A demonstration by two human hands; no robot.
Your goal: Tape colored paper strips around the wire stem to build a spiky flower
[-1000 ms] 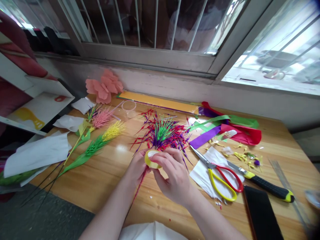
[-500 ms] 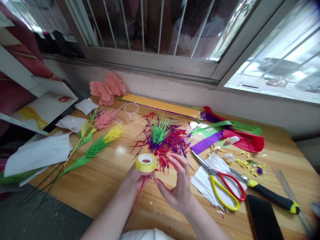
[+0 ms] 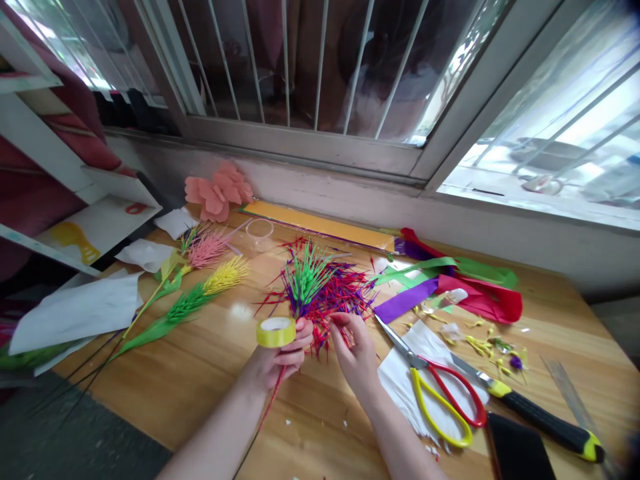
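Note:
My left hand is closed round the red stem of a spiky paper flower with a green tuft at its top, and a yellow roll of tape sits on its fingers. My right hand pinches at the red and purple paper spikes heaped just beyond it. Both hands hover over the wooden table near its front edge.
Scissors with red and yellow handles lie on white paper to the right, beside a black and yellow knife and a dark phone. Coloured paper strips lie further back. Finished paper stems, a pink paper flower and white sheets lie left.
The tape roll went from between both hands to my left hand alone, which shifted left. My right hand let go of the roll and reached into the spikes.

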